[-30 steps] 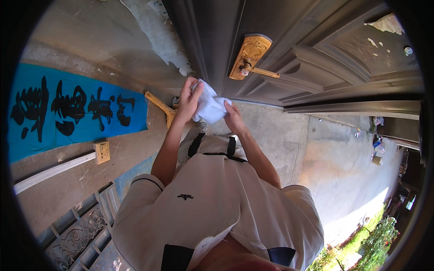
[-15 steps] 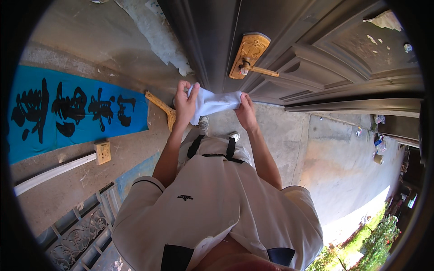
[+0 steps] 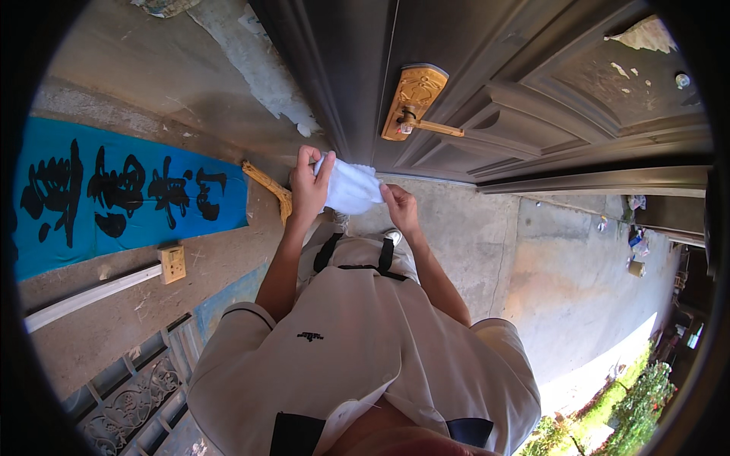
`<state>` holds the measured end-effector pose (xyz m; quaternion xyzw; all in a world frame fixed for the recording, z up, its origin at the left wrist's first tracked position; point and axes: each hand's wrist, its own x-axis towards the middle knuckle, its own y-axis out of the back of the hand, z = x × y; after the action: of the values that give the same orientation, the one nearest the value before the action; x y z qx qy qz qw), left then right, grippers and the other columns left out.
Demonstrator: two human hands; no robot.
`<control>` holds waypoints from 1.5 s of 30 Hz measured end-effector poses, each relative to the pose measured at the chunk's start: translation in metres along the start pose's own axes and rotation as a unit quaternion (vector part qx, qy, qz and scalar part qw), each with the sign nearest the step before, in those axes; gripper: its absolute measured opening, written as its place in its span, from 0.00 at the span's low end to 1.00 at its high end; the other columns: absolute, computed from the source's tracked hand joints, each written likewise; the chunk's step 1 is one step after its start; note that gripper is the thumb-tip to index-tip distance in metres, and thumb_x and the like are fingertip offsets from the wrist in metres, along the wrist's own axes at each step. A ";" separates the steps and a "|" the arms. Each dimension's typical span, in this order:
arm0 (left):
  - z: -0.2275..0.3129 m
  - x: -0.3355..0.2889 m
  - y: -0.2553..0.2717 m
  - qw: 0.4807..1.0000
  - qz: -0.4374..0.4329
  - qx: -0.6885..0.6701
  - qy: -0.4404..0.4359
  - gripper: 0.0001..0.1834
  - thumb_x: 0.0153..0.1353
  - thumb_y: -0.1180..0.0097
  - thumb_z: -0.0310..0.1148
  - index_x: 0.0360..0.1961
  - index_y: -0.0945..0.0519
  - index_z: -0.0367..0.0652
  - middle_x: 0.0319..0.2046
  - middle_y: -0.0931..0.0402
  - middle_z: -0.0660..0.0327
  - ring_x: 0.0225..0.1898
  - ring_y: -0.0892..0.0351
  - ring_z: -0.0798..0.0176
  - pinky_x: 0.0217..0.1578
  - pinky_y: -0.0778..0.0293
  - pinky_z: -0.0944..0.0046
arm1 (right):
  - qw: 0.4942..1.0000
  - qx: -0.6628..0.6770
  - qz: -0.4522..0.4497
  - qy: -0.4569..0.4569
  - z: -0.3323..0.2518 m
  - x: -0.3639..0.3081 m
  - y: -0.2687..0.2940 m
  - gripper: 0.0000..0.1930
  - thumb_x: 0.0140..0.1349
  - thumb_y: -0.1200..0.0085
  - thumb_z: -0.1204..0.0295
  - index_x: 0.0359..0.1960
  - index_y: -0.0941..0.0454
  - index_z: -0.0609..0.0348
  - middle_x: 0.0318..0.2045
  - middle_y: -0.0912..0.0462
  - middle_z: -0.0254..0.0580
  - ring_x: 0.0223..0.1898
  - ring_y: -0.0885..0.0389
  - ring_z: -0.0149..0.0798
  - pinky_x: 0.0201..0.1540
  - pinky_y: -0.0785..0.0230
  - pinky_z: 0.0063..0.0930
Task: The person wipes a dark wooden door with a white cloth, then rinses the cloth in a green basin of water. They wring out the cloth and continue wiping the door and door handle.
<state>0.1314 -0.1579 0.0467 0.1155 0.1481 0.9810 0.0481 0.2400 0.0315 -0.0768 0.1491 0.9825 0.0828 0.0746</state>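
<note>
Head view: beyond the pale shirt [image 3: 334, 372], the left hand [image 3: 308, 186] pinches one end of a white cloth [image 3: 351, 188] and the right hand [image 3: 401, 208] grips its other edge, the cloth spanning between them. Farther off are a blue banner [image 3: 148, 224] at left and a dark door [image 3: 334, 83] with a gold handle [image 3: 417, 100].

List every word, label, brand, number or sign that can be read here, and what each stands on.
Blue banner, left: large black brush-style characters, clear but not copied out here.
Beige shirt, chest: small dark mark, too small to read.
White cloth: no lettering visible.
</note>
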 end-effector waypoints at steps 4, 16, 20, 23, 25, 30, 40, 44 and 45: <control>0.008 -0.003 -0.004 0.999 -0.013 0.010 -0.028 0.15 0.69 0.39 0.34 0.35 0.33 0.40 0.18 0.36 0.64 0.18 0.39 0.73 0.18 0.43 0.66 | 0.984 -0.069 0.113 0.118 -0.007 0.003 -0.003 0.17 0.75 0.49 0.64 0.35 0.17 0.68 0.29 0.19 0.34 0.34 0.25 0.26 0.40 0.31 0.23; 0.000 -0.001 0.018 0.991 0.019 0.107 0.084 0.17 0.67 0.38 0.35 0.49 0.31 0.40 0.25 0.25 0.55 0.20 0.29 0.66 0.22 0.35 0.62 | 0.993 0.095 0.048 -0.043 -0.002 0.020 0.014 0.19 0.75 0.49 0.60 0.27 0.28 0.60 0.23 0.31 0.22 0.27 0.37 0.22 0.30 0.42 0.20; 0.010 -0.002 0.032 0.955 -0.091 0.241 0.149 0.25 0.66 0.37 0.36 0.60 0.31 0.41 0.29 0.21 0.51 0.26 0.22 0.59 0.29 0.27 0.61 | 0.981 0.183 -0.004 -0.062 -0.023 0.015 0.019 0.11 0.68 0.40 0.68 0.44 0.26 0.59 0.31 0.22 0.28 0.32 0.28 0.23 0.35 0.33 0.21; -0.023 -0.013 0.035 0.964 -0.167 0.193 0.074 0.31 0.63 0.34 0.42 0.63 0.30 0.45 0.34 0.19 0.47 0.35 0.17 0.51 0.37 0.23 0.58 | 0.996 0.052 -0.070 0.005 -0.046 0.015 0.029 0.23 0.61 0.35 0.75 0.56 0.30 0.58 0.36 0.18 0.36 0.35 0.22 0.29 0.39 0.28 0.27; -0.022 -0.021 0.034 0.957 -0.208 0.192 0.063 0.33 0.60 0.33 0.48 0.63 0.28 0.48 0.40 0.20 0.41 0.39 0.17 0.43 0.42 0.22 0.54 | 0.990 -0.075 -0.077 0.096 -0.060 0.017 0.033 0.26 0.57 0.33 0.77 0.57 0.29 0.58 0.38 0.18 0.41 0.36 0.20 0.36 0.41 0.26 0.33; 0.004 -0.033 0.025 0.877 -0.295 0.377 0.031 0.39 0.53 0.32 0.58 0.63 0.25 0.51 0.56 0.34 0.32 0.46 0.19 0.32 0.47 0.22 0.47 | 0.949 -0.212 -0.096 0.214 -0.073 0.022 0.032 0.14 0.54 0.33 0.76 0.42 0.19 0.63 0.41 0.22 0.49 0.39 0.21 0.53 0.46 0.26 0.44; -0.003 -0.017 0.012 0.900 -0.180 0.338 -0.209 0.12 0.65 0.43 0.34 0.41 0.17 0.35 0.44 0.25 0.49 0.44 0.21 0.46 0.43 0.25 0.48 | 0.930 -0.264 -0.057 0.249 -0.125 -0.001 0.029 0.07 0.55 0.36 0.77 0.30 0.22 0.66 0.32 0.20 0.47 0.38 0.20 0.53 0.42 0.25 0.41; 0.012 -0.010 0.008 0.957 -0.228 0.167 -0.070 0.13 0.65 0.49 0.25 0.46 0.20 0.30 0.36 0.20 0.47 0.43 0.20 0.43 0.43 0.25 0.51 | 0.938 -0.119 -0.272 0.178 -0.137 -0.013 0.030 0.09 0.62 0.37 0.73 0.38 0.18 0.68 0.31 0.15 0.47 0.34 0.15 0.50 0.41 0.24 0.37; 0.013 -0.009 0.006 0.962 -0.227 0.129 -0.083 0.14 0.64 0.51 0.24 0.48 0.21 0.30 0.37 0.19 0.47 0.42 0.19 0.44 0.44 0.24 0.53 | 0.949 -0.081 -0.251 0.174 -0.128 -0.012 0.028 0.09 0.64 0.38 0.72 0.40 0.17 0.67 0.29 0.14 0.47 0.34 0.13 0.45 0.41 0.23 0.34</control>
<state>0.1431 -0.1614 0.0588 0.1647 0.2916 0.9040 0.2658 0.2373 0.0359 0.0545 -0.1261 0.9757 0.1657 -0.0677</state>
